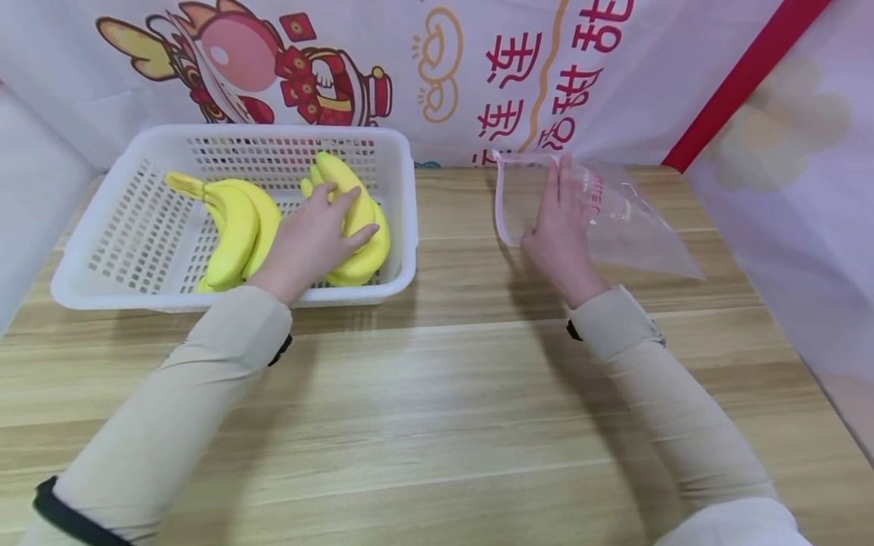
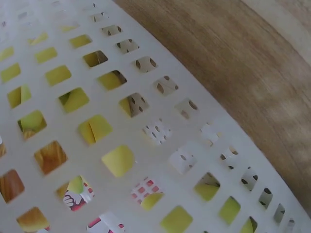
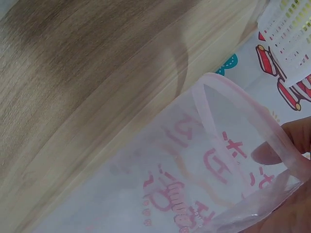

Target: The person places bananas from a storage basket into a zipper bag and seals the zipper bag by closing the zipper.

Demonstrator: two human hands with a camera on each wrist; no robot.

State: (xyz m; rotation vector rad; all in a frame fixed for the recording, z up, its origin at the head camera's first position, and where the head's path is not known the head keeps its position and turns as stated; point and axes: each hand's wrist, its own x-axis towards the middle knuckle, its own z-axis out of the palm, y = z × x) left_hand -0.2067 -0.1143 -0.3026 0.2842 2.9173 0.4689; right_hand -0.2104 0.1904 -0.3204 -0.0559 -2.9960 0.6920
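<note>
A white perforated plastic basket (image 1: 95, 292) holds two bunches of yellow bananas, a left bunch (image 1: 235, 227) and a right bunch (image 1: 362, 262). My left hand (image 1: 307, 239) reaches over the basket's front rim, its spread fingers and thumb lying over the right bunch. In the left wrist view, the basket wall (image 2: 160, 111) blocks most of the hand, with yellow showing through the holes. My right hand (image 1: 563, 235) pinches the pink-edged mouth of a clear plastic bag (image 1: 635, 243). Its thumb shows through the film of the bag (image 3: 209, 145) in the right wrist view.
Both stand on a wood-grain table (image 1: 410, 409). A white printed cloth (image 1: 451, 45) with a cartoon figure and red lettering hangs behind them. At right, a pale cloth wall (image 1: 785, 152) with a red strip borders the table.
</note>
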